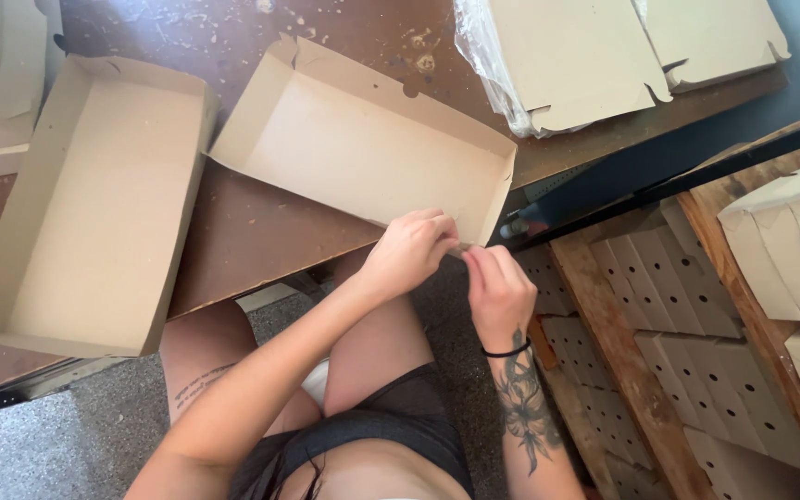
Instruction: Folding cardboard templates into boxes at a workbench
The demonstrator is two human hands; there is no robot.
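Pinching box corner, left hand, right hand, contact partly hidden

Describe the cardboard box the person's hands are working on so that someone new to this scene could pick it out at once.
Start at the brown worktable. Two open cardboard trays lie on it; take the angled tray at the table's near edge, right of the larger tray. Unlike its neighbour, its near right corner is pinched by the fingers of the left hand and right hand.
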